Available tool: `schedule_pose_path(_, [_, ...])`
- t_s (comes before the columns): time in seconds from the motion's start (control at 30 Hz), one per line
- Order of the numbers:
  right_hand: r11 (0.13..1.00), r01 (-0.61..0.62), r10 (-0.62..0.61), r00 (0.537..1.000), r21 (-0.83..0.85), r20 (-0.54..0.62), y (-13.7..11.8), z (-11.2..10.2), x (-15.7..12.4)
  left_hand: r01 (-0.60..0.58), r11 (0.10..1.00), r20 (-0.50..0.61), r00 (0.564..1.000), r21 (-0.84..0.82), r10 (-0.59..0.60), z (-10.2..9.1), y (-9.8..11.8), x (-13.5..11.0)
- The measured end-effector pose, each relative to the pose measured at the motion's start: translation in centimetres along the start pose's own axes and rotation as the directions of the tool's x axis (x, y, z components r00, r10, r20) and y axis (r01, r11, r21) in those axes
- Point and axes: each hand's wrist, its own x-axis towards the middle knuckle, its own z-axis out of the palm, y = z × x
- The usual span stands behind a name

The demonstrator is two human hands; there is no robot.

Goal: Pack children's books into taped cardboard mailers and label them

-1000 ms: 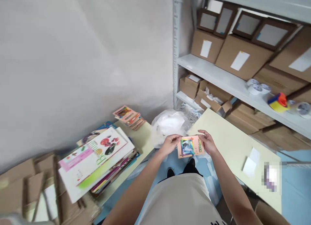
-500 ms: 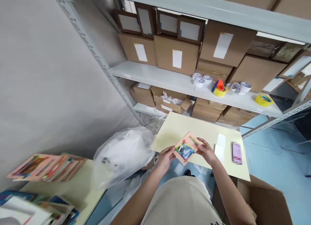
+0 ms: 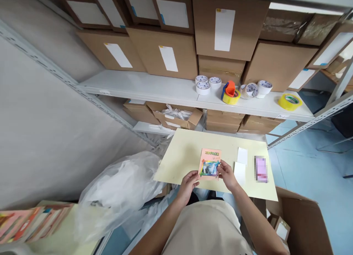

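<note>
Held between both hands over the near edge of the cream table (image 3: 176, 155) is a thin pink booklet (image 3: 211, 155) with a colourful framed picture on its cover. It stands upright in view, title at the top. My left hand (image 3: 188, 184) pinches its lower left corner. Along the right side, my right hand (image 3: 227, 175) grips the lower part with thumb and fingers. Right of the booklet, two white cards (image 3: 239, 172) lie on the table. Beyond them is a blurred-out purple item (image 3: 261, 169).
Behind the table, a metal shelf (image 3: 149, 86) holds cardboard boxes (image 3: 165, 51), white tape rolls (image 3: 203, 88) and yellow tape (image 3: 290, 101). A plastic bag (image 3: 118, 185) bulges at left, near stacked books (image 3: 35, 222). An open carton (image 3: 306, 225) stands at lower right.
The booklet has turned from a tilt to nearly upright, its title now at the top. My right hand has slid lower along its side. The view has swung right.
</note>
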Motion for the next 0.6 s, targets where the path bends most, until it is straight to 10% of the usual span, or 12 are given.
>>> schedule_pose_path(0.23, [0.999,0.046,-0.046,0.999,-0.006,-0.026,-0.3,0.5,0.8,-0.019,0.993,0.071,0.997,0.116,0.011,-1.1,0.9,1.7])
schedule_pose_path(0.6, [0.980,0.196,-0.199,0.971,-0.032,-0.133,-1.0,1.5,1.4,0.096,0.984,0.261,0.964,-0.151,-0.054,-3.6,2.1,3.8])
